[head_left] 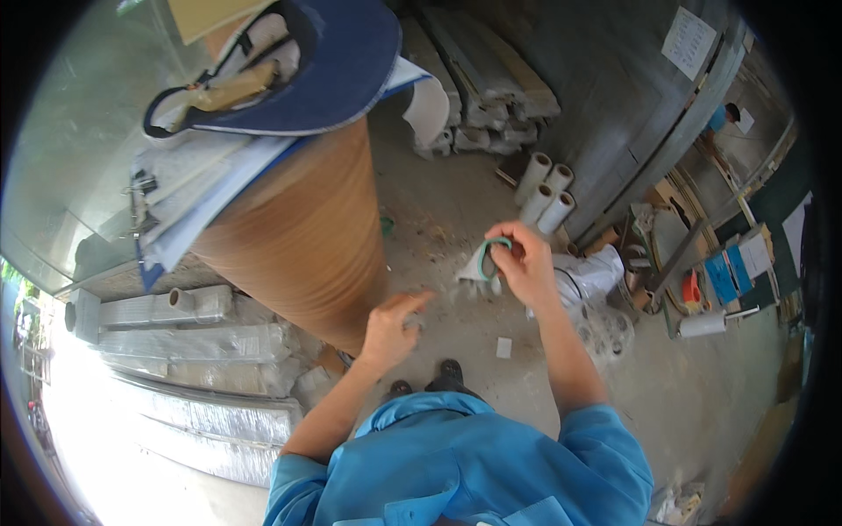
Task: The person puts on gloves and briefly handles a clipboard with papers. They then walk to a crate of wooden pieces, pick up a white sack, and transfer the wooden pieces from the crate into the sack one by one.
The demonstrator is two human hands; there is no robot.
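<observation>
A white work glove with a green cuff edge hangs from my right hand. Its cuff is pinched between the thumb and fingers, and the glove's fingers dangle loosely to the left. Lower and to the left is my left hand, apart from the glove and close to a tall brown cylinder. Its index finger points toward the right, while the other fingers are loosely bent; motion blurs the tips. I make out nothing held in it.
A navy cap and a blue clipboard with papers top the cylinder. Plastic-wrapped bundles lie at left, others at the back. White film rolls stand beyond my right hand. A cluttered workbench is at right.
</observation>
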